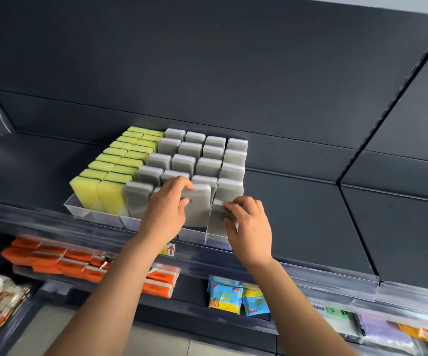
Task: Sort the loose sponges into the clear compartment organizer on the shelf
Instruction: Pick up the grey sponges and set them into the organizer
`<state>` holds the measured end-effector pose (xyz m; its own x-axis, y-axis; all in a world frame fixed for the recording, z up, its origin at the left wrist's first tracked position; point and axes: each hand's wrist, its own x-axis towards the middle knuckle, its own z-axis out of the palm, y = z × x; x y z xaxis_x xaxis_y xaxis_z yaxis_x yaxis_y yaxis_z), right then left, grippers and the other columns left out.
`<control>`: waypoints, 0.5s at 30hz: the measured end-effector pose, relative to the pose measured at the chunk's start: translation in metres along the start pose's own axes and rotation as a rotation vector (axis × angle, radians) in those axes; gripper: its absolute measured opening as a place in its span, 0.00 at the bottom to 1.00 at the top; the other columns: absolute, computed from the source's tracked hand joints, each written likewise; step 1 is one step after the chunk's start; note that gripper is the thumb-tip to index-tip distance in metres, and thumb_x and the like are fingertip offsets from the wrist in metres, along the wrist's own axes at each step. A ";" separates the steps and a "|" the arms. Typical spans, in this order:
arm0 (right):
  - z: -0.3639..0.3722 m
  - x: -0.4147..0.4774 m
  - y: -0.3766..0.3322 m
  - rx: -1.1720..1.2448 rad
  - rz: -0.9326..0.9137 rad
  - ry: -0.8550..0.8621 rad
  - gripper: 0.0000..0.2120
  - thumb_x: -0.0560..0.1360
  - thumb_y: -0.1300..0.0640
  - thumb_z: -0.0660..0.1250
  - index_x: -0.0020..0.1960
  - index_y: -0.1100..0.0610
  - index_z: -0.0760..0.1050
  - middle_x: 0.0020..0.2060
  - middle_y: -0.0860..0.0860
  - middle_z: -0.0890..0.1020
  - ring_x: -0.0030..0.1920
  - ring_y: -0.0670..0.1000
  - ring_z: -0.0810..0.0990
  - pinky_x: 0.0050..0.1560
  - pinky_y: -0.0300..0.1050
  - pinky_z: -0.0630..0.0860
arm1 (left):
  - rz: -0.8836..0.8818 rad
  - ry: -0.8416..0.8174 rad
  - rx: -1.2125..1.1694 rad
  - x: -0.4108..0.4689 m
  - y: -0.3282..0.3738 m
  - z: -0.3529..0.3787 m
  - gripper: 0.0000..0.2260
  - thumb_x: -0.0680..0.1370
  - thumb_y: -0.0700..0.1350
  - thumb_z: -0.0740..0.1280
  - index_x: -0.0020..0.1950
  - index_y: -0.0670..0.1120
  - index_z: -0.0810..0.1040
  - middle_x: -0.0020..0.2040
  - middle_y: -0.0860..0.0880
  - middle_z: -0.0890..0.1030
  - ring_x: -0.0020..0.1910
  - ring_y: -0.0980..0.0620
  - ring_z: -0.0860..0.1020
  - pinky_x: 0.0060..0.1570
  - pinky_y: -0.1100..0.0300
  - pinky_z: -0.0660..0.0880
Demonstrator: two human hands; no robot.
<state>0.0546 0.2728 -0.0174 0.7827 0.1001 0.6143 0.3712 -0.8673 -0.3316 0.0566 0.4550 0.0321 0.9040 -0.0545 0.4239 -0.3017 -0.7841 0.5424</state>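
Gripped by the left hand (165, 211) and right hand (250, 229), the left sponge (198, 209) and right sponge (218, 211) should be kept upright and pushed straight down into the organizer (79, 211) beneath.

The inventory comprised one clear organizer (79, 211), twenty grey sponges (183, 164) in four columns and roughly sixteen yellow sponges (84, 188) in two

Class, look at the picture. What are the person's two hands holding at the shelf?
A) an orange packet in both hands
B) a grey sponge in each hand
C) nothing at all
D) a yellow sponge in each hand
B: the left hand grips a grey rectangular foam sponge and the right hand grips a second grey foam sponge, both at the front of the clear plastic compartment organizer.
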 end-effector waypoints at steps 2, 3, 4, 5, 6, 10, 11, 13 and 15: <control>0.000 0.000 0.000 -0.003 -0.004 -0.004 0.15 0.66 0.65 0.74 0.52 0.57 0.80 0.48 0.52 0.79 0.46 0.55 0.76 0.39 0.45 0.77 | 0.040 -0.025 0.039 0.001 -0.002 0.003 0.10 0.75 0.35 0.66 0.54 0.44 0.72 0.56 0.48 0.76 0.48 0.52 0.74 0.46 0.62 0.67; 0.000 0.000 0.000 -0.006 -0.007 -0.005 0.15 0.66 0.65 0.74 0.52 0.57 0.80 0.48 0.52 0.79 0.45 0.55 0.76 0.39 0.45 0.77 | 0.067 -0.038 0.072 0.001 -0.003 0.005 0.10 0.74 0.34 0.66 0.54 0.44 0.73 0.55 0.48 0.76 0.51 0.50 0.74 0.48 0.62 0.67; -0.001 0.000 0.001 -0.011 -0.011 -0.006 0.15 0.66 0.65 0.74 0.52 0.57 0.80 0.48 0.52 0.79 0.45 0.55 0.76 0.39 0.45 0.77 | 0.094 -0.044 0.107 0.001 -0.004 0.006 0.11 0.73 0.33 0.67 0.53 0.43 0.74 0.55 0.48 0.76 0.54 0.49 0.74 0.50 0.61 0.67; -0.002 0.000 0.000 -0.017 -0.014 -0.009 0.15 0.66 0.65 0.74 0.52 0.57 0.80 0.47 0.51 0.79 0.45 0.55 0.76 0.40 0.46 0.77 | 0.123 -0.042 0.143 0.001 -0.005 0.007 0.12 0.72 0.32 0.69 0.52 0.43 0.76 0.54 0.47 0.76 0.55 0.48 0.74 0.52 0.59 0.68; -0.002 0.000 0.000 -0.024 -0.016 -0.013 0.15 0.66 0.65 0.74 0.52 0.57 0.80 0.47 0.51 0.79 0.45 0.55 0.76 0.40 0.46 0.78 | 0.156 -0.030 0.181 0.002 -0.007 0.009 0.13 0.69 0.31 0.71 0.51 0.42 0.77 0.53 0.46 0.77 0.54 0.46 0.74 0.53 0.57 0.69; -0.004 -0.001 0.000 -0.046 -0.036 -0.017 0.17 0.66 0.65 0.74 0.53 0.56 0.79 0.47 0.51 0.80 0.45 0.55 0.77 0.40 0.47 0.78 | 0.267 0.028 0.316 0.004 -0.008 0.014 0.16 0.63 0.29 0.73 0.47 0.42 0.79 0.50 0.46 0.78 0.49 0.46 0.75 0.51 0.58 0.69; -0.004 -0.001 -0.001 -0.046 -0.042 -0.011 0.16 0.66 0.65 0.74 0.53 0.56 0.80 0.47 0.52 0.80 0.45 0.56 0.77 0.40 0.47 0.78 | 0.289 0.030 0.332 0.004 -0.009 0.015 0.17 0.62 0.28 0.73 0.47 0.42 0.79 0.48 0.47 0.79 0.48 0.45 0.75 0.50 0.58 0.68; -0.003 -0.002 -0.001 -0.054 -0.050 0.008 0.15 0.66 0.65 0.74 0.52 0.56 0.81 0.48 0.52 0.80 0.45 0.56 0.78 0.40 0.46 0.78 | 0.306 0.010 0.343 0.003 -0.013 0.020 0.18 0.60 0.26 0.73 0.46 0.42 0.80 0.46 0.47 0.79 0.45 0.45 0.77 0.49 0.57 0.71; -0.001 -0.003 -0.001 -0.068 -0.062 0.026 0.14 0.67 0.65 0.74 0.52 0.56 0.81 0.49 0.53 0.81 0.46 0.56 0.78 0.41 0.47 0.78 | 0.297 -0.016 0.341 0.002 -0.016 0.022 0.19 0.59 0.26 0.73 0.45 0.41 0.80 0.45 0.46 0.80 0.43 0.45 0.77 0.44 0.54 0.76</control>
<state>0.0515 0.2730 -0.0178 0.7458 0.1421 0.6509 0.3829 -0.8910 -0.2441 0.0695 0.4534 0.0080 0.7984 -0.3156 0.5128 -0.4345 -0.8916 0.1276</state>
